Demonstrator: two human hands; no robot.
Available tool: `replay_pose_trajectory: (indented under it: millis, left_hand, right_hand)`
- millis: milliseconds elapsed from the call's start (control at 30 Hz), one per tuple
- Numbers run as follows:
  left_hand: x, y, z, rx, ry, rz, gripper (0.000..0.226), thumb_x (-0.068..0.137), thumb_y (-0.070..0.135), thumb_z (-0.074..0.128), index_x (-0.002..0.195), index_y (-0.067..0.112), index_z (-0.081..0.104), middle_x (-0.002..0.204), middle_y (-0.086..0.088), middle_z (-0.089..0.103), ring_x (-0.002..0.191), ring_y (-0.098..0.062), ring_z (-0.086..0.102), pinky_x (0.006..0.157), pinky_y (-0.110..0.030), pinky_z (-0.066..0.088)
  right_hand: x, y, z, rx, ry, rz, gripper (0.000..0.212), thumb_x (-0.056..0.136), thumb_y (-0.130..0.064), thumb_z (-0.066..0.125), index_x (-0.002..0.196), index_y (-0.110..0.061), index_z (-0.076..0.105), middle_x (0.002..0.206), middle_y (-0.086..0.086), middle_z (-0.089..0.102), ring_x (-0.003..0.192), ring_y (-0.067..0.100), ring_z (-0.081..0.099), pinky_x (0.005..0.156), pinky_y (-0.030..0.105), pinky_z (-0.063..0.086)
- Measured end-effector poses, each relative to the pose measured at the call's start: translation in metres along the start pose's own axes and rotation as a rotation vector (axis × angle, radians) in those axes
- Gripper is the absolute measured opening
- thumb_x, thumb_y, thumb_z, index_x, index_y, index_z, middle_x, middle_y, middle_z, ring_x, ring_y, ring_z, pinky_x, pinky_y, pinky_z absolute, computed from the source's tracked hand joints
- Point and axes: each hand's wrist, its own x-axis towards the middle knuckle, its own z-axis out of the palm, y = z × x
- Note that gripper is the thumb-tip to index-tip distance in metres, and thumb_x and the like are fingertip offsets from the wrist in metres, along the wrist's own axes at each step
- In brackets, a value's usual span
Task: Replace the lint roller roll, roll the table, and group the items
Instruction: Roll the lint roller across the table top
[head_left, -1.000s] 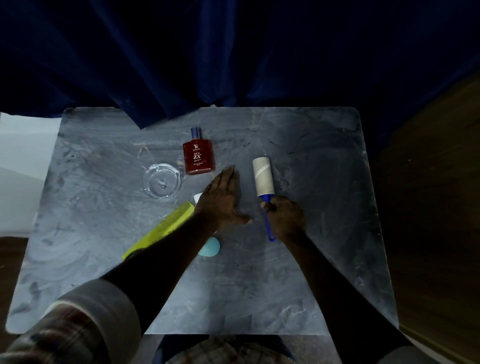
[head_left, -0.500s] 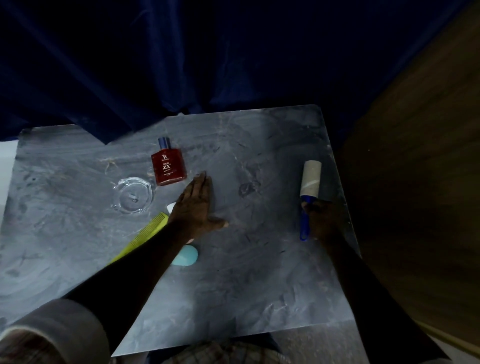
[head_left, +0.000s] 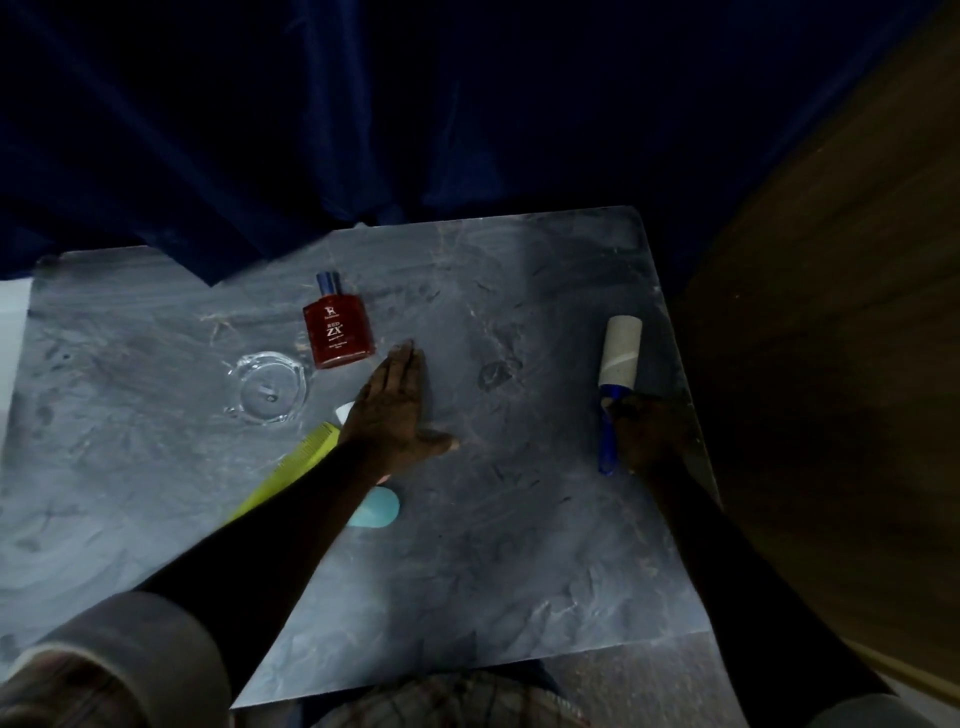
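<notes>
Dark blue curtain hangs behind a grey marbled bench (head_left: 519, 545), dimly lit. I read the step in hand as rolling the bench top. My right hand (head_left: 647, 434) is closed around the blue handle of the lint roller (head_left: 615, 384), which lies near the right edge with its pale roll (head_left: 621, 353) pointing away from me and apparently on the surface. My left hand (head_left: 392, 408) lies flat, fingers (head_left: 408, 364) extended and together, palm down, holding nothing.

To do this step well, I judge:
1. Keep the roll fully flat, so the whole width contacts the bench.
2. Work in straight, overlapping passes from the right edge inward.
3. Stop short of the red perfume bottle (head_left: 338, 332), glass dish (head_left: 267, 387), yellow-green comb (head_left: 291, 470) and teal object (head_left: 376, 508), clustered left of centre.
</notes>
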Motion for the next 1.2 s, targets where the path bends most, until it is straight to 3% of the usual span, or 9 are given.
replay_pose_trajectory:
  millis: [67, 167, 433, 567, 767, 1200]
  left_hand:
    - [-0.001, 0.0, 0.0, -0.002, 0.004, 0.002, 0.142, 0.076, 0.081, 0.072, 0.17, 0.012, -0.01, 0.179, -0.007, -0.014, 0.167, -0.026, -0.005, 0.136, -0.042, 0.009]
    - [-0.001, 0.001, 0.0, -0.019, 0.012, 0.01, 0.141, 0.076, 0.08, 0.073, 0.17, 0.012, -0.007, 0.179, -0.007, -0.014, 0.167, -0.026, -0.005, 0.136, -0.043, 0.011]
    - [0.0, -0.001, 0.001, -0.041, 0.042, 0.032, 0.142, 0.075, 0.077, 0.076, 0.169, 0.005, -0.003, 0.179, -0.014, -0.009, 0.167, -0.027, -0.003, 0.133, -0.036, 0.002]
    - [0.0, 0.0, 0.002, -0.029, 0.072, 0.05, 0.139, 0.077, 0.075, 0.076, 0.169, 0.003, 0.001, 0.179, -0.017, -0.003, 0.167, -0.03, 0.002, 0.136, -0.041, 0.007]
    - [-0.001, 0.001, 0.002, -0.056, 0.091, 0.041, 0.138, 0.076, 0.075, 0.076, 0.169, 0.004, 0.001, 0.179, -0.016, 0.001, 0.166, -0.03, 0.005, 0.135, -0.043, 0.012]
    - [-0.001, 0.003, -0.002, -0.071, 0.045, 0.011, 0.144, 0.073, 0.077, 0.077, 0.169, 0.008, -0.005, 0.179, -0.01, -0.01, 0.167, -0.026, -0.003, 0.132, -0.035, 0.001]
  right_hand:
    - [0.003, -0.025, 0.005, -0.066, -0.093, 0.087, 0.042, 0.103, -0.028, 0.057, 0.103, 0.011, 0.073, 0.113, 0.032, 0.07, 0.107, 0.044, 0.067, 0.095, 0.047, 0.05]
    - [0.007, -0.051, 0.025, -0.155, -0.155, 0.059, 0.041, 0.103, -0.035, 0.056, 0.108, 0.002, 0.072, 0.12, 0.026, 0.069, 0.112, 0.039, 0.066, 0.094, 0.04, 0.049]
    - [-0.011, -0.119, 0.073, -0.226, -0.297, -0.061, 0.038, 0.102, -0.04, 0.051, 0.107, -0.007, 0.071, 0.124, 0.019, 0.069, 0.116, 0.037, 0.065, 0.096, 0.04, 0.051]
    - [-0.022, -0.14, 0.087, -0.277, -0.341, -0.124, 0.038, 0.101, -0.041, 0.052, 0.111, -0.01, 0.07, 0.125, 0.016, 0.069, 0.12, 0.035, 0.064, 0.1, 0.039, 0.052]
    - [-0.025, -0.141, 0.092, -0.288, -0.326, -0.163, 0.037, 0.102, -0.04, 0.051, 0.112, -0.011, 0.071, 0.125, 0.015, 0.069, 0.119, 0.034, 0.063, 0.101, 0.039, 0.05]
    - [0.003, -0.085, 0.055, -0.112, -0.207, 0.068, 0.039, 0.099, -0.039, 0.058, 0.107, -0.004, 0.073, 0.117, 0.022, 0.072, 0.111, 0.036, 0.068, 0.092, 0.037, 0.05]
